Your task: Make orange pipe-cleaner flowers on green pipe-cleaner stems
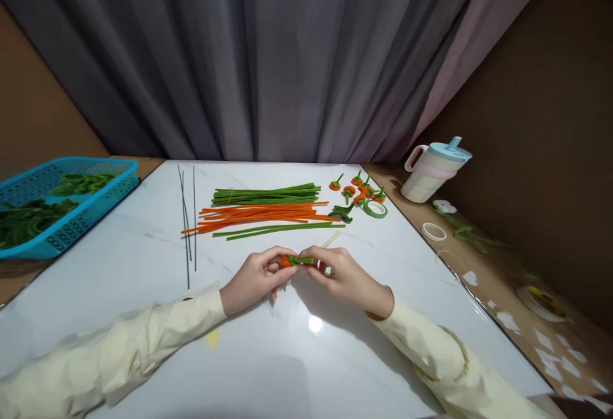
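Observation:
In the middle of the table, my left hand [251, 281] pinches a small orange pipe-cleaner fruit [285, 261] between thumb and fingers. Its green stem points right, where the fingertips of my right hand [345, 275] are closed on it. The two hands almost meet. Just beyond them lie a couple of loose green pipe cleaners [287, 229], a row of orange pipe cleaners [258, 213] and a thick bundle of green pipe cleaners [265, 195]. A thin pale stick [331, 239] rests behind my right hand.
Several finished orange fruits [349, 191] sit at the back right, near green leaf pieces [341, 213] and a roll of green tape [375, 209]. Dark wires [195, 221] lie left. A blue basket [103, 198] holds green pieces; a lidded jug [424, 173] and paper scraps [507, 322] are right.

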The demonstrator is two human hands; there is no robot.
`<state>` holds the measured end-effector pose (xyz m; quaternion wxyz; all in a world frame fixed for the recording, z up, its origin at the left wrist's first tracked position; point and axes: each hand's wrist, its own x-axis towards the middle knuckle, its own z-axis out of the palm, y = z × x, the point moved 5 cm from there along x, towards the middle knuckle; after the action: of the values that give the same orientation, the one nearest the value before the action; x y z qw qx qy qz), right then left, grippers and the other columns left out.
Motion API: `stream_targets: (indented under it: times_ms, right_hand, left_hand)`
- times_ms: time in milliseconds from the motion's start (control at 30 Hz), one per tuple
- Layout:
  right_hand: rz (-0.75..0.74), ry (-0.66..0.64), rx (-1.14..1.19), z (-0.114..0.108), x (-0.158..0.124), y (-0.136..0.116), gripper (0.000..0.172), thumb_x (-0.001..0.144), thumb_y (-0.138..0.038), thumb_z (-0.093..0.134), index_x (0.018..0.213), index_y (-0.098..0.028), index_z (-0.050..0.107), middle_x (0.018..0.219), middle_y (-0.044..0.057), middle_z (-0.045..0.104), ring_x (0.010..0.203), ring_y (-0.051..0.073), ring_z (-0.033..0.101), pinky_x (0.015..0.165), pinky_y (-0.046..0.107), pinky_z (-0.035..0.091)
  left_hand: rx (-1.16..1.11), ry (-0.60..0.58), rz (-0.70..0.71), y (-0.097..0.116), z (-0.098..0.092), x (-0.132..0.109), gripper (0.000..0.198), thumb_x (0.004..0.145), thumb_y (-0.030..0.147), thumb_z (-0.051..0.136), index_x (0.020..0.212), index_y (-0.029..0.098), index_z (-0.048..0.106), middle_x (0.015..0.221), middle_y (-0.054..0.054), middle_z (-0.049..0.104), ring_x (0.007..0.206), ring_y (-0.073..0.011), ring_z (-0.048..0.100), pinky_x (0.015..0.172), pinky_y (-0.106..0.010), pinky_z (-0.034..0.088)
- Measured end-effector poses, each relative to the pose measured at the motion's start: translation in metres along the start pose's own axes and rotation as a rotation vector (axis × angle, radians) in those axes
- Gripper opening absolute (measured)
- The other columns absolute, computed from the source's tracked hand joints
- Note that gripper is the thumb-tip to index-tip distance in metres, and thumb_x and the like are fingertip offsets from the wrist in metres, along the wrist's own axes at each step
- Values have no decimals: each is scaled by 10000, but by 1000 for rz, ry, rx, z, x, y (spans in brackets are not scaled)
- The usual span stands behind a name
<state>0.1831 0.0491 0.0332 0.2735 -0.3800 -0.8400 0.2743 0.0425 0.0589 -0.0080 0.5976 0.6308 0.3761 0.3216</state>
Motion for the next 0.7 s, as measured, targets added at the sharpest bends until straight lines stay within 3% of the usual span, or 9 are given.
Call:
stream_targets:
  times_ms: [267,367,500,700]
  right_hand:
    - [-72,-1,-71,-1,1,-1,145,865,-175,480,949,-151,597,753,34,604,597,110,502,563,221,411]
    - [-158,24,-109,-2,1,-2,136,897,-200,463,940,-159,585,782,54,606,684,141,518,608,246,429]
    - [-292,53,-225,-1,-1,-4,188,923,-145,387,958,-154,572,798,82,614,756,175,500,644,282,433]
    - [-366,116,-401,2,-4,-4,287,881,-31,332,954,-146,585,803,81,627,725,170,469,583,265,400]
  left_hand:
    - [-125,-15,-84,-4,-1,1,346,758,373,642,970,106,584,560,23,570,380,-61,455,389,-189,413]
    - [-187,-39,-98,-3,0,2,309,753,366,654,905,103,599,486,39,541,363,-59,446,387,-183,405]
    - [-257,-64,-131,-4,1,5,285,753,354,656,859,92,616,413,55,497,338,-55,419,381,-180,397]
    - [-339,-113,-207,-10,1,6,250,767,307,639,863,76,645,408,45,494,327,-51,410,364,-173,374]
